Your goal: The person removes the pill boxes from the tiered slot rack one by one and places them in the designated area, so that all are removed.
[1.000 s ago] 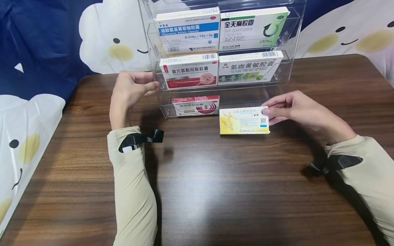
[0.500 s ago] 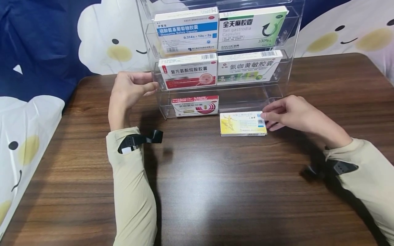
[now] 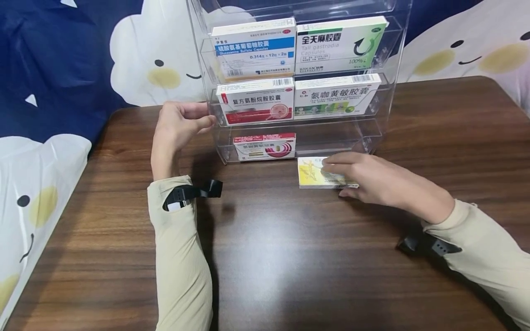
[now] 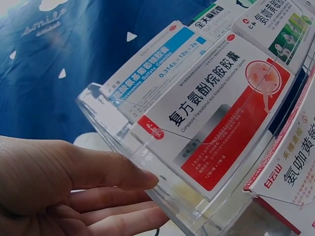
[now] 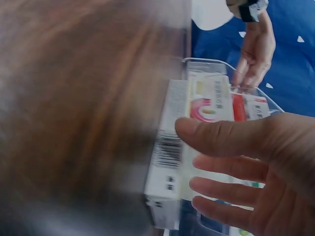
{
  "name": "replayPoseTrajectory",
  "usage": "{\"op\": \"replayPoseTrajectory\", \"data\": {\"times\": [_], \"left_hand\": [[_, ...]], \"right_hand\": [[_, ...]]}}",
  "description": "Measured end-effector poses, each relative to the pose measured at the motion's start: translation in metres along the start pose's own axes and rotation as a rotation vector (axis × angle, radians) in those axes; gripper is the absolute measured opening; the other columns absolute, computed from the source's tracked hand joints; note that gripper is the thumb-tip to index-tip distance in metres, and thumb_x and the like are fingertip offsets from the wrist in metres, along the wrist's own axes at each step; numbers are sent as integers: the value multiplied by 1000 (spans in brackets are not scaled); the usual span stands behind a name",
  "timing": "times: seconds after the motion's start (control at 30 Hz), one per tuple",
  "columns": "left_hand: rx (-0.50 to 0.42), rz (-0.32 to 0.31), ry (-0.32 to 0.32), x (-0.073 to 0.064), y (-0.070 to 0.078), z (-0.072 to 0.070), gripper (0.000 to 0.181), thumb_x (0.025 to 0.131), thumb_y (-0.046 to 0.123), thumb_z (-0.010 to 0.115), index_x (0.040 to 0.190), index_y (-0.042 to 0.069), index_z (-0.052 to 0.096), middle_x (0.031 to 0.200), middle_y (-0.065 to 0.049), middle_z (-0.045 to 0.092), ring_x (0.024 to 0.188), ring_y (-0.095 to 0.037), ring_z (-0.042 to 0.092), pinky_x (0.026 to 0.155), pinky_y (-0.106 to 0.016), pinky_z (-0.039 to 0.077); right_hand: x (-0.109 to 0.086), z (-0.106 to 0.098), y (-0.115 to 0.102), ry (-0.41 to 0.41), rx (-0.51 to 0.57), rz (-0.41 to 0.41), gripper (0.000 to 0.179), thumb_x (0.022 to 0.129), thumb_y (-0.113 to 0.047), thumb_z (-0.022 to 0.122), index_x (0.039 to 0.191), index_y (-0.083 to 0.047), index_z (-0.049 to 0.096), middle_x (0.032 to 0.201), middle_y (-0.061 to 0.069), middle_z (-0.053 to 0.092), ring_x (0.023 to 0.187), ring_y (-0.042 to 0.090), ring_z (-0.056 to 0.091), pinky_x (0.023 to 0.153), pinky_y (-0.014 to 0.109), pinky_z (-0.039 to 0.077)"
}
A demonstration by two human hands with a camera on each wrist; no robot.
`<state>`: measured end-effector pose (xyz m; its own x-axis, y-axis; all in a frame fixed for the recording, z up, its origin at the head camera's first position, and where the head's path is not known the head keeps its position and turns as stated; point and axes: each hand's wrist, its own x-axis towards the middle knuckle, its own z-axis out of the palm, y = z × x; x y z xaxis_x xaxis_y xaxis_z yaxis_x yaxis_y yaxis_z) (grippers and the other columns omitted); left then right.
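Note:
My left hand (image 3: 175, 131) is at the left side of a clear acrylic display rack (image 3: 339, 122), thumb and fingertips against its side wall. In the left wrist view the thumb (image 4: 123, 172) and fingers extend toward the rack's edge. A yellow-and-white medicine box (image 3: 310, 174) lies at the foot of the rack on the right. Over its right part is my right hand (image 3: 372, 179), hiding much of the label. The right wrist view has the thumb tip (image 5: 189, 129) at the box's barcode edge, with the other fingers fairly straight beyond it.
Several medicine boxes stand in the rack: a blue-striped box (image 3: 254, 50), a green-and-white box (image 3: 339, 46), a red-and-white box (image 3: 256, 103), a white capsule box (image 3: 335, 96) and a small red-topped box (image 3: 265, 147). The rack stands on a brown wooden table (image 3: 256, 257).
The yellow-and-white box has gone from being tilted up to lying flat. My right hand has let go of its right end and moved left over it. The left hand stays at the rack.

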<state>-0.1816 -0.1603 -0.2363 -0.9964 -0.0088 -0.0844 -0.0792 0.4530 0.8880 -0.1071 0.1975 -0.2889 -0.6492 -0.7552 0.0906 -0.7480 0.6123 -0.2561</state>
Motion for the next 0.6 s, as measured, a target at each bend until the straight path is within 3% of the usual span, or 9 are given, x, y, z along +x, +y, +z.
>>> {"op": "replayPoseTrajectory", "data": {"times": [0.23,0.6], "left_hand": [[46,-5,23,0,1,1,33,85,5,73,117,0,68,110,-16,69,72,1,66,75,-16,55],[74,-33,19,1,3,0,33,85,7,73,118,2,69,111,-14,69,73,1,66,82,-20,55]], "right_hand": [[3,11,4,48,-31,-78,48,71,13,75,117,2,67,124,23,60,113,40,59,91,51,52],[5,14,8,81,-28,-100,49,70,14,75,116,3,67,123,24,61,112,40,58,91,51,52]]}}
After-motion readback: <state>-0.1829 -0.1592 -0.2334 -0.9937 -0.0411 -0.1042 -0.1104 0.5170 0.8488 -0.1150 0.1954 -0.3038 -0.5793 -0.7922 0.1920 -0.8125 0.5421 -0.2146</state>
